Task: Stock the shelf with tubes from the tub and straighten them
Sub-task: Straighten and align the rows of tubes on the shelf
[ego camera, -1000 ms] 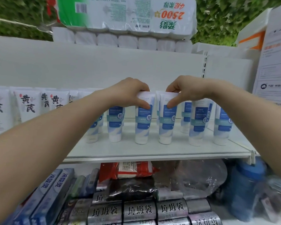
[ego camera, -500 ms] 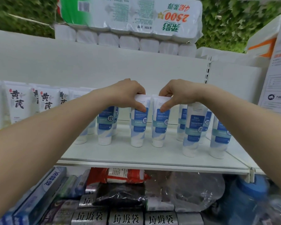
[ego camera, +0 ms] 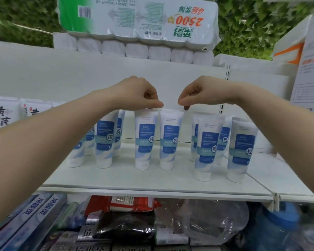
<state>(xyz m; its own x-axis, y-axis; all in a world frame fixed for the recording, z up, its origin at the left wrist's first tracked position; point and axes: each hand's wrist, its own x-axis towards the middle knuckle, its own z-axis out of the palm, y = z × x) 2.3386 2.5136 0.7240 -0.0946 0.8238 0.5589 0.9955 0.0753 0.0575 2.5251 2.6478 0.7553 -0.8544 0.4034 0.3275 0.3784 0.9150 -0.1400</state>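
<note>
Left hand (ego camera: 140,93): fingers curled, thumb and fingertips at the crimped top edge of the left centre tube (ego camera: 145,140); a pinch appears likely, but contact is not clear. Right hand (ego camera: 199,93): fingers curled, fingertips just above or touching the top edge of the right centre tube (ego camera: 170,140); grip cannot be confirmed. Both tubes stand upright, cap down, side by side on the white shelf (ego camera: 152,180) directly below the hands. More tubes stand outboard of each hand.
</note>
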